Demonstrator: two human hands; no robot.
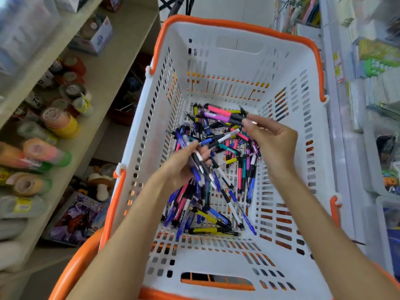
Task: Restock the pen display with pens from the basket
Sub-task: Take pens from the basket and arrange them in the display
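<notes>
Both hands were down inside the white basket (216,61) with orange rim, where a loose heap of pens (216,191) in blue, pink, yellow, teal and purple lay across its slotted floor. The left hand (184,167) gripped a bundle of blue and white pens (199,167) above the heap. The right hand (272,139) pinched a pink pen and a purple pen (218,114) by their dark ends, near the far wall.

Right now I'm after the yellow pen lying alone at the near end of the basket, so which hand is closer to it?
Left. The left hand, gripping a bunch of pens, is just above the yellow pen; the right hand, pinching pink and purple pens, is farther up and right.
</notes>
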